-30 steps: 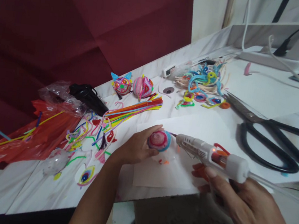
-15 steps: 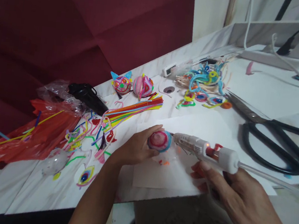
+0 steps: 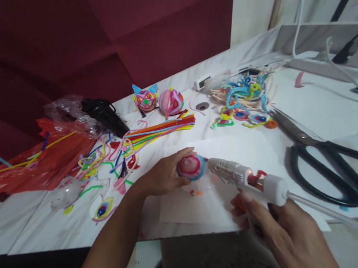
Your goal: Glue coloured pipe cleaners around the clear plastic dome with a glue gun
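A round ball wrapped in pink, red and blue fuzzy strands [image 3: 190, 166] is gripped between the thumb and fingers of my left hand [image 3: 166, 171]. My right hand [image 3: 280, 229] is wrapped round the handle of a white glue gun [image 3: 236, 173], whose orange light is lit. The gun's nozzle points left and meets or nearly meets the blue right side of the ball. A clear glue stick [image 3: 326, 208] sticks out of the gun's back. Under the ball lies a white paper sheet [image 3: 172, 209] with small orange scraps [image 3: 196, 193] on it.
Large black-handled scissors [image 3: 327, 169] lie at the right. Behind are two decorated balls [image 3: 146, 100], a bundle of coloured pipe cleaners [image 3: 162, 132] and a pile of blue and beige strands [image 3: 242, 94]. A red plastic bag [image 3: 55, 158] lies left; a power strip [image 3: 334, 66] stands back right.
Almost nothing differs. The ball in my left hand seems very slightly turned, and the glue gun stays at its right side.
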`<action>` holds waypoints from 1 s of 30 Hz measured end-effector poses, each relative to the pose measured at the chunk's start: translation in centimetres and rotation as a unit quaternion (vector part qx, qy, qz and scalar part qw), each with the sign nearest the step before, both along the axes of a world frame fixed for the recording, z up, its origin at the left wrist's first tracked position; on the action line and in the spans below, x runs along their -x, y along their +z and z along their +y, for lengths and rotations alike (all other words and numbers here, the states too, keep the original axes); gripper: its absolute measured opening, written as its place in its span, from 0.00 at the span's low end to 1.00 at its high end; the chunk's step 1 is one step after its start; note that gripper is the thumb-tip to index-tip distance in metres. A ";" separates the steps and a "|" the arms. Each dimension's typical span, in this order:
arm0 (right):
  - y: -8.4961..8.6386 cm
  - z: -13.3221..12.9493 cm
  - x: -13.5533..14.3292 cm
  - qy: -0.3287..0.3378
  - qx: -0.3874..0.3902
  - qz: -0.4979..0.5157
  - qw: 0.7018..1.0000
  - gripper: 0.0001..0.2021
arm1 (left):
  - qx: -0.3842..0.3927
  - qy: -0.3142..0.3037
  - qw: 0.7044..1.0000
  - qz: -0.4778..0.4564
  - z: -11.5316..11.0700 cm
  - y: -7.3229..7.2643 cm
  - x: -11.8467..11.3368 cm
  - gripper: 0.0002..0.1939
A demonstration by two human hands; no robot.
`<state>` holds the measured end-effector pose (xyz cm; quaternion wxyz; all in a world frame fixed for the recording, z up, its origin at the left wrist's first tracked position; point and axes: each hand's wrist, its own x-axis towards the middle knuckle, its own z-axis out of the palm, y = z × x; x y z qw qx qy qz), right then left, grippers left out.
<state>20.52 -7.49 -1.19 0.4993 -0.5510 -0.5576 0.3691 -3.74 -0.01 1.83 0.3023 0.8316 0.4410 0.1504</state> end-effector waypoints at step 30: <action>-0.7 -3.0 -0.9 -0.028 -0.026 -0.091 0.995 0.19 | 0.004 -0.008 1.000 -0.013 0.1 -0.3 0.2 0.40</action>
